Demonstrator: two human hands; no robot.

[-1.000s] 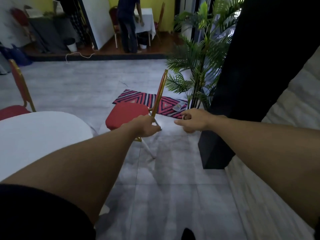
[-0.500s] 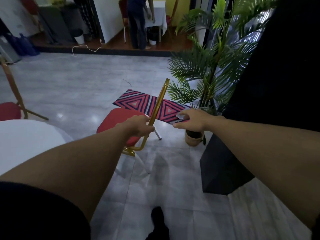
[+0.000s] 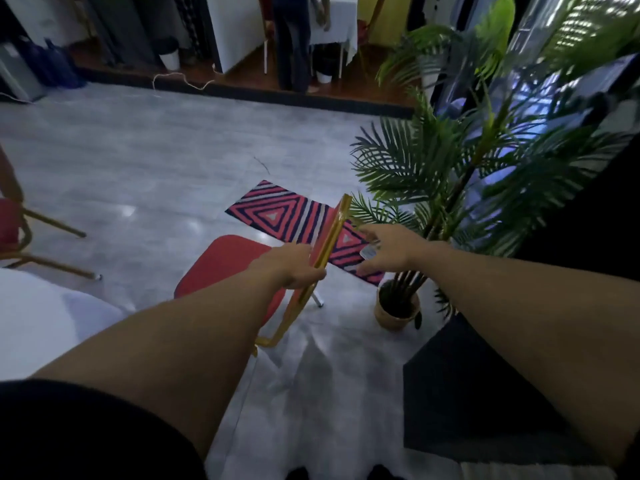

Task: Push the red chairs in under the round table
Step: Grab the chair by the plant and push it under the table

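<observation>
Left hand on the chair back, table off to the left of the grip

The left hand [image 3: 294, 268] is clamped round the gold back rail of the red chair [image 3: 228, 265]; the rail's long axis runs up and away from the grip, the seat spreads to the grip's left; the right hand [image 3: 384, 251], fingers spread and holding nothing, hovers just right of the rail, apart from it; the round table [image 3: 41, 317] lies well left of and nearer than the grip, so the push likely goes leftward; a second red chair [image 3: 10, 223] stands far left; right of the grip a potted palm [image 3: 398, 306] sits close, a striped rug [image 3: 277, 216] beyond.
</observation>
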